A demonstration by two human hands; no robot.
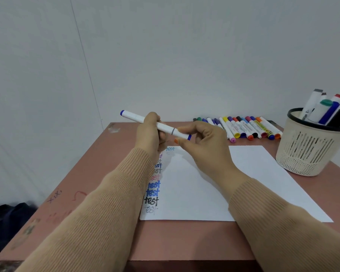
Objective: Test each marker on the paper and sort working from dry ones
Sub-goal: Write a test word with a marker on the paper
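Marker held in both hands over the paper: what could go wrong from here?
1. The right hand pinches one end of the marker while the left hand grips its barrel; a hard pull could send the cap off the table.
2. The left sleeve hides part of the test words on the paper; if it drops, ink might smear.
3. Put down carelessly, it could mix into the row of markers behind.

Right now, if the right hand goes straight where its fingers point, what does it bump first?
Probably the left hand, gripping the same marker the right hand pinches; depth is unclear.
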